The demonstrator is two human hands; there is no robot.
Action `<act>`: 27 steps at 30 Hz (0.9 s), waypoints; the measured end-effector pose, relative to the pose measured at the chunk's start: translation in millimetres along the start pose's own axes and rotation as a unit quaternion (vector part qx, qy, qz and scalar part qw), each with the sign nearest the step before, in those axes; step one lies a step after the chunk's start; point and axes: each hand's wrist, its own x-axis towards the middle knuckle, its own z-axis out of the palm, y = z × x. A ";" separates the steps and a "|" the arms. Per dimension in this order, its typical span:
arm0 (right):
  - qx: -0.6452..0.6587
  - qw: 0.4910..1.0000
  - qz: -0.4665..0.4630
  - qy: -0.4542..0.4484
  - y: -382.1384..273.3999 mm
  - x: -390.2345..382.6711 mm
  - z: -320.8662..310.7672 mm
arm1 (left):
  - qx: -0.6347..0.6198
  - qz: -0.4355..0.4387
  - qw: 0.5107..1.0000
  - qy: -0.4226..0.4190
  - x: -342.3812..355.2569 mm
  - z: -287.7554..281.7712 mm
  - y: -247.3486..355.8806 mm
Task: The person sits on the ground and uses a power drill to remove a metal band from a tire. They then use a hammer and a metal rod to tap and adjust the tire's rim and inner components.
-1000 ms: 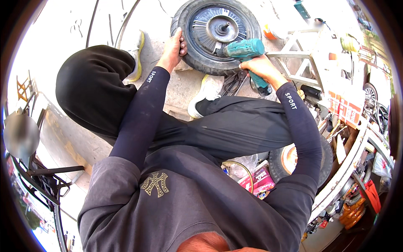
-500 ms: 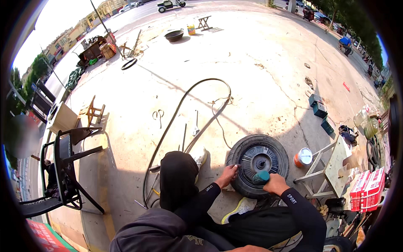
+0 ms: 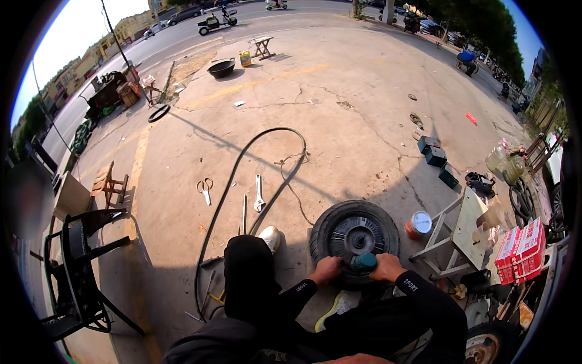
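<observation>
A black tyre (image 3: 324, 225) on a hub motor wheel (image 3: 348, 229) lies flat on the pavement in front of me. My right hand (image 3: 388, 267) grips a teal, rounded power tool (image 3: 365, 262) over the wheel's near side; its exact kind is unclear. Close to the tool's dark nose, my left hand (image 3: 328, 269) rests at the tyre's near left part with fingers curled. What those fingers hold, if anything, is hidden. The tool and both hands cover part of the near rim.
A black hose (image 3: 249, 145) loops on the left, around scissors (image 3: 205, 191) and an adjustable wrench (image 3: 259, 193). Right of the wheel stand a white-and-orange tub (image 3: 419, 224), a small wooden stool (image 3: 465, 229) and red boxes (image 3: 520, 250). A black chair frame (image 3: 77, 273) is far left.
The view has shifted, so the wheel sits farther left in it. My left hand has come nearer the tool, lower along the tyre. My right hand keeps its grip on the teal tool.
</observation>
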 end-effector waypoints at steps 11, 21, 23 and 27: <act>0.019 0.995 -0.069 0.070 16.8 -9.1 18.4 | 0.107 0.067 0.989 -0.071 5.6 -15.3 19.5; 0.031 0.995 -0.043 0.082 19.9 -17.2 19.4 | 0.132 -0.021 0.990 0.039 -4.6 16.6 35.8; 0.032 0.996 -0.040 0.078 18.4 -14.4 19.1 | 0.141 -0.034 0.987 0.065 -5.1 21.1 32.2; 0.068 0.996 0.030 0.046 19.7 -11.4 23.6 | 0.128 -0.029 0.988 0.081 -4.1 25.0 30.8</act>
